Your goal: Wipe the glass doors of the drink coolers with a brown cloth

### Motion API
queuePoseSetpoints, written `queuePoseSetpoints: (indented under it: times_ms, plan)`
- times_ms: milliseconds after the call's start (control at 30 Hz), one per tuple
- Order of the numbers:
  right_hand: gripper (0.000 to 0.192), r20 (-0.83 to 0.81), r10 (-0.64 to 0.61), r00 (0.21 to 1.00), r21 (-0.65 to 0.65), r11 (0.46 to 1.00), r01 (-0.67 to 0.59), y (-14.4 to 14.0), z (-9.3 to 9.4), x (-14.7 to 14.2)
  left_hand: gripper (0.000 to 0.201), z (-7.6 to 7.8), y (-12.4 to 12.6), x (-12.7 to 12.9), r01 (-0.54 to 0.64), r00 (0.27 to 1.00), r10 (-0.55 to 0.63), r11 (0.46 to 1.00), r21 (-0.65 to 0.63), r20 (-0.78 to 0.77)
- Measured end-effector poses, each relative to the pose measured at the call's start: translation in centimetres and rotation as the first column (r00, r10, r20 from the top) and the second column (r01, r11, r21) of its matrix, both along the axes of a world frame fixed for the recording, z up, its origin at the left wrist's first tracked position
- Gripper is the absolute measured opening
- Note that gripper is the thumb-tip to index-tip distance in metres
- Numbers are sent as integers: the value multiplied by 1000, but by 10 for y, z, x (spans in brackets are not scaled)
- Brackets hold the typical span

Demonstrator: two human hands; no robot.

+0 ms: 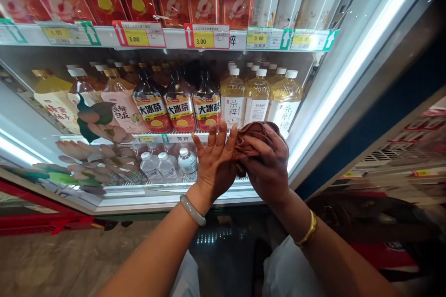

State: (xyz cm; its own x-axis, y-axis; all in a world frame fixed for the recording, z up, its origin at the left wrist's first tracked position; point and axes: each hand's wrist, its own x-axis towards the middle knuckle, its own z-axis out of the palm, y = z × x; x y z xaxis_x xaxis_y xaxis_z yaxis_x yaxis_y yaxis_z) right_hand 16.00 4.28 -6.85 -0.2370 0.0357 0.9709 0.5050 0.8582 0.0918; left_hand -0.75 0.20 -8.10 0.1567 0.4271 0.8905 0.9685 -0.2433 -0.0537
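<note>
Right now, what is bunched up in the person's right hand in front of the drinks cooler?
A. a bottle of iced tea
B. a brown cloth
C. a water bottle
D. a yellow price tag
B: the right hand grips a crumpled brown cloth, with the flat left hand pressed against it; every bottle sits on the cooler shelves behind.

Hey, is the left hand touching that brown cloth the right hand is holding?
Touching. The head view shows the left hand's fingers pressed flat against the brown cloth, which the right hand bunches in its grip.
</note>
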Motion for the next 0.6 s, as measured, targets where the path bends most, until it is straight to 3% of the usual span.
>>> queuePoseSetpoints:
  times_ms: [133,300,467,600]
  plan:
    - [15,31,-21,999,9,1000,21,7,2,20,89,0,2,-1,-13,1000,13,1000,12,17]
    - [17,-104,-67,992,-26,998,65,12,20,26,92,0,2,4,6,1000,-5,1000,-18,13]
    - [13,17,-72,997,-14,997,73,-1,10,6,87,-4,6,5,0,1000,1,999,33,-11]
    - [12,57,-58,997,0,998,58,2,5,20,86,-4,6,6,-11,1000,11,1000,11,-8]
